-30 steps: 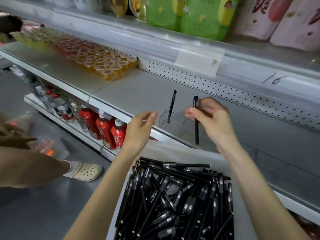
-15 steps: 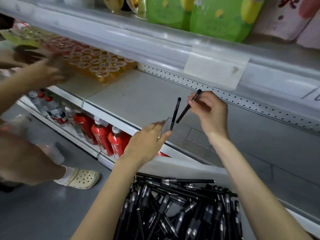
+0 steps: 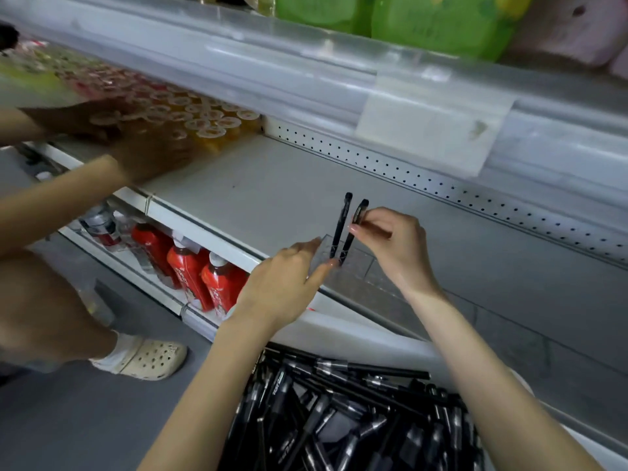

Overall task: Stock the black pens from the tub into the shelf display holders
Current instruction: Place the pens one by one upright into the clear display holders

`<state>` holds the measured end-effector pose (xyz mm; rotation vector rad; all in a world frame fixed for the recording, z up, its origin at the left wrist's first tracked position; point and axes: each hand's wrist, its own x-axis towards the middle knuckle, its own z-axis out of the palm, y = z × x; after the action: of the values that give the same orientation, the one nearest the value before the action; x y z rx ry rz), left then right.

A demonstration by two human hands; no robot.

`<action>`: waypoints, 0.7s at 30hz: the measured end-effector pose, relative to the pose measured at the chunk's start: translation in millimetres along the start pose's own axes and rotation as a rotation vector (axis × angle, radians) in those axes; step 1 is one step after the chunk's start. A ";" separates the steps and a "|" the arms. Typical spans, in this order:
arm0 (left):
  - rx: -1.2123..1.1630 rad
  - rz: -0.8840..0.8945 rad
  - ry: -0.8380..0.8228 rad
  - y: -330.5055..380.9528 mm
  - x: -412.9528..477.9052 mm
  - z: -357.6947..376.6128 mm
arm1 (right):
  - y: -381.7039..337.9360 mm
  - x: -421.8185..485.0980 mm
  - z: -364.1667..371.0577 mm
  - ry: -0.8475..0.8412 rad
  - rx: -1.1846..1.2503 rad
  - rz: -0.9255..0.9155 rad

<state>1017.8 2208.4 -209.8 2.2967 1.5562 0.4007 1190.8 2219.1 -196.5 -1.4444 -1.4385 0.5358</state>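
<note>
Pen (image 3: 359, 212) pinched in right hand (image 3: 390, 246), left hand (image 3: 282, 287) gripping barely visible clear holder (image 3: 360, 258).

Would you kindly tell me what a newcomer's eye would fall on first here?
At centre, the right hand pinches a black pen with its tip at the clear holder near the shelf's front edge, beside a standing pen, while the left hand holds the holder. A heap of black pens fills the bottom edge, and red bottles line the lower shelf at left.
</note>
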 end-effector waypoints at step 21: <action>0.223 0.030 0.431 7.3 -17.0 8.4 | 2.8 -173.4 -25.8 -0.235 0.040 0.056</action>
<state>1021.2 2189.0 -215.0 2.5246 1.8456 0.8118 1179.7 2050.8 -244.3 -1.4290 -1.5636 0.7864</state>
